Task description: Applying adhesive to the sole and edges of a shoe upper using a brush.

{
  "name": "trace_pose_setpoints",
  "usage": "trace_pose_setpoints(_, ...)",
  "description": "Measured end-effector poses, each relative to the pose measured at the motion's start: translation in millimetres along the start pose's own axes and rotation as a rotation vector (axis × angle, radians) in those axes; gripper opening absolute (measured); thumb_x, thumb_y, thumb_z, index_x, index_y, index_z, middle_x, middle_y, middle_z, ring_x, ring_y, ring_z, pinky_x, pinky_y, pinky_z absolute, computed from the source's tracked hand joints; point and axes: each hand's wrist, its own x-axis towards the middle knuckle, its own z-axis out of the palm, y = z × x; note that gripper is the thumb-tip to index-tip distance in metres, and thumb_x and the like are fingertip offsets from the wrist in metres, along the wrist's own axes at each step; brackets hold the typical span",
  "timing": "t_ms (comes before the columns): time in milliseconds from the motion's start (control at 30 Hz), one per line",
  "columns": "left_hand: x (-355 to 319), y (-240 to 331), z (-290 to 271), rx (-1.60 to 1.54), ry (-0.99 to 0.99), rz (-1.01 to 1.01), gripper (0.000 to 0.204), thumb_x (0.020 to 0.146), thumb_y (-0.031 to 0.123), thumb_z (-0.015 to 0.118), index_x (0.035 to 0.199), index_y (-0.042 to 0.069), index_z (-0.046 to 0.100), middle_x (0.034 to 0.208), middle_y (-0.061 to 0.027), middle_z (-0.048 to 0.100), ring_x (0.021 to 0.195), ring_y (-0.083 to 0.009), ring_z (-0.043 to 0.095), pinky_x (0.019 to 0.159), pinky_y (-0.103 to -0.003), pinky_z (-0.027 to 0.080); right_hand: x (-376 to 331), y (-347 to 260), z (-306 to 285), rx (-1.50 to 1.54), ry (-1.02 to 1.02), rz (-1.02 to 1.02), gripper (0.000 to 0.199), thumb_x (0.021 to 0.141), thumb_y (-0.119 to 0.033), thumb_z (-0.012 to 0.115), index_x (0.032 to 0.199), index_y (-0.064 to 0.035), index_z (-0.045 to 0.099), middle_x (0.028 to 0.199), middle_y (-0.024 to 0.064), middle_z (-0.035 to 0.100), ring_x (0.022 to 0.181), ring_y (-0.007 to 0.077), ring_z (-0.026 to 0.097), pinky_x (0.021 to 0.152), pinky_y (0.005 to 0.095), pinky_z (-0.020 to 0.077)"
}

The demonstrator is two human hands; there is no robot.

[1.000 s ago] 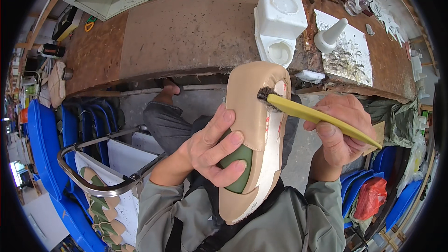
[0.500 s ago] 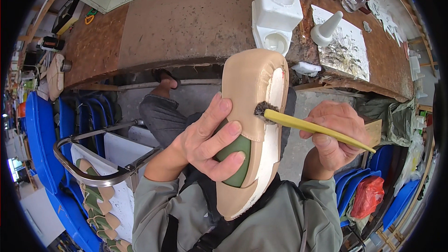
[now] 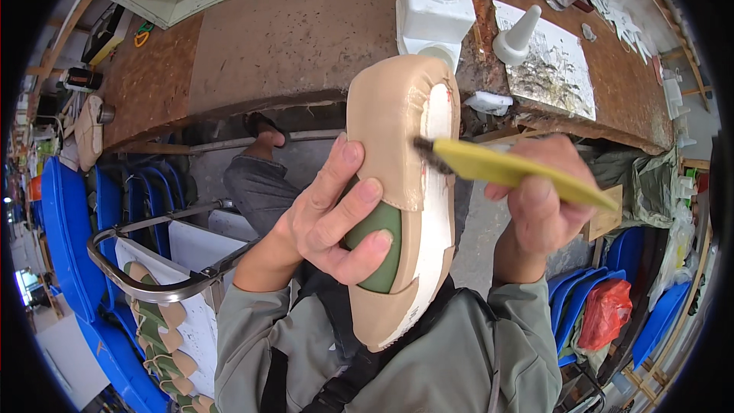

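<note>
A beige shoe upper (image 3: 386, 126) stretched over a green shoe last (image 3: 380, 248) stands upright in front of me, its pale underside strip turned to the right. My left hand (image 3: 329, 222) grips it from the left, fingers spread across the beige leather and the green last. In my right hand (image 3: 543, 203) is a brush with a flat yellow handle (image 3: 489, 164), held between thumb and fingers. Its dark bristles touch the edge where the beige leather meets the white strip. That edge looks wet and shiny near the toe.
Beyond the shoe runs a brown workbench (image 3: 267, 38) with a white plastic container (image 3: 436, 8) and a white cone-shaped nozzle (image 3: 518, 37) on a stained sheet. Left of me, a metal-framed rack (image 3: 160, 291) holds several shoe uppers. Blue trays (image 3: 69, 222) and a red bag (image 3: 604, 313) flank me.
The shoe has shifted slightly up and left with my left hand. The brush has turned so its handle shows broader, and its bristles have moved up along the edge.
</note>
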Motion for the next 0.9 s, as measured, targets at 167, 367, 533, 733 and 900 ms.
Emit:
trace_pose_setpoints(167, 3, -2, -7, 0.063, -0.043, -0.019, 0.042, 0.077, 0.006, 0.066, 0.111, 0.009, 0.041, 0.119, -0.0245, 0.045, 0.108, -0.0522, 0.05, 0.09, -0.056, 0.048, -19, -2, 7, 0.109, -0.028, -0.064, 0.015, 0.073, -0.002, 0.068, 0.084, 0.0075, 0.065, 0.07, 0.0157, 0.064, 0.059, 0.0235, 0.062, 0.052, 0.0313, 0.0498)
trace_pose_setpoints(367, 5, -4, -1, 0.119, -0.023, -0.021, 0.042, 0.077, 0.006, 0.065, 0.112, 0.009, 0.042, 0.118, -0.0247, 0.048, 0.106, -0.0503, 0.052, 0.09, -0.054, 0.05, -26, -2, 8, 0.101, -0.017, -0.077, 0.016, 0.073, -0.003, 0.069, 0.084, 0.0069, 0.064, 0.072, 0.0165, 0.064, 0.058, 0.0243, 0.063, 0.053, 0.032, 0.0509)
trace_pose_setpoints(533, 10, -6, -1, 0.159, -0.009, -0.025, 0.04, 0.078, 0.006, 0.064, 0.112, 0.01, 0.043, 0.117, -0.0241, 0.05, 0.106, -0.0495, 0.053, 0.089, -0.053, 0.05, -33, -1, 6, 0.086, -0.023, -0.093, 0.016, 0.074, -0.003, 0.069, 0.085, 0.0063, 0.063, 0.071, 0.0156, 0.063, 0.057, 0.0246, 0.063, 0.053, 0.0333, 0.0513)
trace_pose_setpoints(733, 13, -8, -8, 0.17, -0.095, -0.032, 0.034, 0.081, 0.009, 0.062, 0.11, 0.011, 0.044, 0.116, -0.023, 0.051, 0.106, -0.0483, 0.053, 0.088, -0.053, 0.051, -41, -4, 3, 0.034, -0.047, -0.087, 0.017, 0.072, -0.002, 0.07, 0.085, 0.0059, 0.062, 0.071, 0.0144, 0.063, 0.057, 0.0252, 0.063, 0.051, 0.0343, 0.0513)
trace_pose_setpoints(900, 14, -10, -8, 0.226, -0.102, -0.028, 0.032, 0.082, 0.01, 0.062, 0.108, 0.011, 0.044, 0.117, -0.0218, 0.051, 0.107, -0.0472, 0.053, 0.087, -0.051, 0.052, -47, -4, 2, 0.055, -0.064, -0.101, 0.019, 0.072, -0.002, 0.069, 0.086, 0.007, 0.062, 0.072, 0.0164, 0.063, 0.056, 0.0251, 0.062, 0.051, 0.0352, 0.0525)
